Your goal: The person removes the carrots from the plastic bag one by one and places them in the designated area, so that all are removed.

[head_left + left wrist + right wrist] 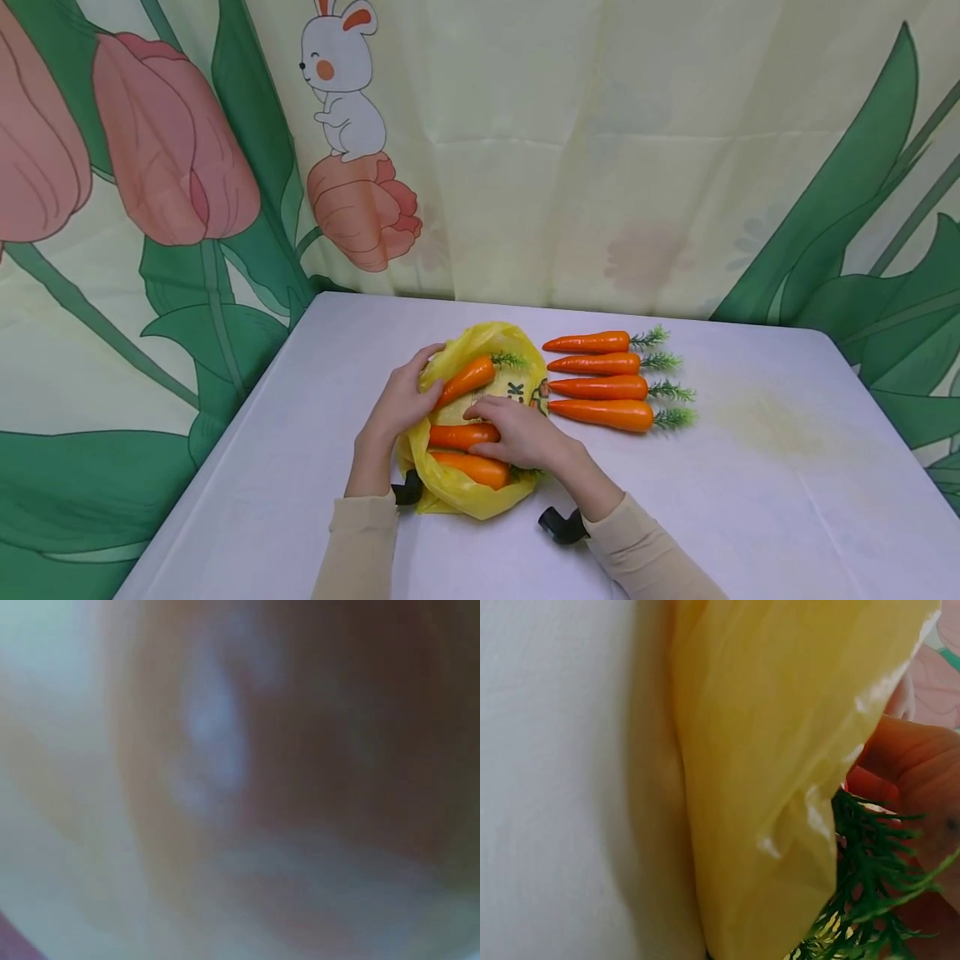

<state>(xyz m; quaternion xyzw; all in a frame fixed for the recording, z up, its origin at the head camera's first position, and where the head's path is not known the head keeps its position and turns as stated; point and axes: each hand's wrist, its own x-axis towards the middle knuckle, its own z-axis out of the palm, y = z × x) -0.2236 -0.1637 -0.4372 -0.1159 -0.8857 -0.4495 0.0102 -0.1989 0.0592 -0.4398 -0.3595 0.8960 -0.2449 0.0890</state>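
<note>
On the table lies a yellow plastic bag [480, 503], its mouth spread wide. Three orange carrots show inside it: one near the top [470, 377], one in the middle [452, 436] and one at the bottom [474, 469]. My left hand [396, 406] holds the bag's left rim, thumb on the inner side. Reaching in over the right rim, my right hand [525, 433] grips the middle carrot by its thick end. The right wrist view has the bag's outer side [757, 787], green carrot leaves [870, 862] and part of the hand [922, 776]. The left wrist view is too blurred to read.
Right of the bag, several carrots lie in a row, among them the farthest [592, 342] and the nearest [606, 413], leafy tops pointing right. Black wrist devices [562, 527] sit by the sleeves. Behind the white table [750, 517] hangs a printed curtain [525, 167].
</note>
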